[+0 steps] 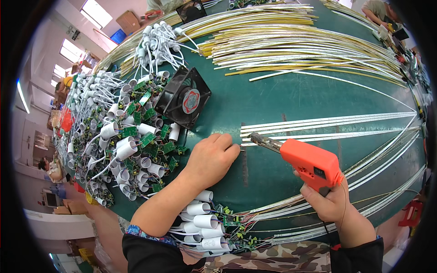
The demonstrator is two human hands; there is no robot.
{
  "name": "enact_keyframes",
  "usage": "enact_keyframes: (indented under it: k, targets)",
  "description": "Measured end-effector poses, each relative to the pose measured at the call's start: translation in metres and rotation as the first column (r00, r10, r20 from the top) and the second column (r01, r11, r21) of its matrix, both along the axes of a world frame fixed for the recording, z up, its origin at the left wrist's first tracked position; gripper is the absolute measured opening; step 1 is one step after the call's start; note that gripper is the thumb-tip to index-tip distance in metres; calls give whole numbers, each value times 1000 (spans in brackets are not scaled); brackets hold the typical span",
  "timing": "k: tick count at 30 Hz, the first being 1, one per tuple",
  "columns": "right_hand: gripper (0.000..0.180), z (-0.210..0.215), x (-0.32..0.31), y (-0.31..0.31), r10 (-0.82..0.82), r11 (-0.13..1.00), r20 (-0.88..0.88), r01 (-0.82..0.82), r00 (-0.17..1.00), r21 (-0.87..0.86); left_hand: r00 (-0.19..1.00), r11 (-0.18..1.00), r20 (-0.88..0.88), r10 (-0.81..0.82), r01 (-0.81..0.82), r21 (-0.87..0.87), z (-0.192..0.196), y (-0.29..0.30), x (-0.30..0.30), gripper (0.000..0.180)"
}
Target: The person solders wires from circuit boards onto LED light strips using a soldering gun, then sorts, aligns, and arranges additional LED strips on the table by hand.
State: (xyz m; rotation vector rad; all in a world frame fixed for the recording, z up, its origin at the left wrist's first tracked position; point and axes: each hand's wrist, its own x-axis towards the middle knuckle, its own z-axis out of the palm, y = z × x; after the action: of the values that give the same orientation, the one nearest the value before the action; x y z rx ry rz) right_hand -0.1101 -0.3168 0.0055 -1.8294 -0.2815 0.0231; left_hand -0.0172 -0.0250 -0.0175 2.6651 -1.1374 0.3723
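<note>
My right hand [328,204] is wrapped around the handle of an orange soldering gun [310,163], with a thin wire running down past the grip. The gun's dark metal tip points left, over the ends of several thin white strips [327,122] laid side by side on the green table [223,95]. Close to those strip ends, my left hand [211,159] is closed with its fingers pressed together. Whatever it may pinch is hidden by the fingers. Just beyond the left hand stands a black square fan [184,98].
A large heap of white lamp sockets with green circuit boards [132,141] covers the table's left side. Wired sockets [207,223] lie near my body, joined to strips [291,234]. Bundles of white and yellow strips [291,43] lie at the back. Another person's hand [387,25] shows far right.
</note>
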Motion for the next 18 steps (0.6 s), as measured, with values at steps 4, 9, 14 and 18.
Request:
enact_keyframes:
  k: [4,9,14,18]
  targets:
    - [43,2,-1,-1,2,1000,-23,-3,1000,-24,1000,1000,2,7,-7,12,1,0,-1,15]
    - [43,5,-2,-2,-1,1000,-94,3,996,25,1000,1000,0,4,-4,18,2,-2,0,16]
    - [43,5,-3,-3,-7,1000,-118,10,993,27,1000,1000,-4,8,-8,28,2,-1,-1,17]
    - [43,6,-3,-4,-5,999,-156,13,988,48,1000,999,-10,4,-4,32,3,-2,-1,17]
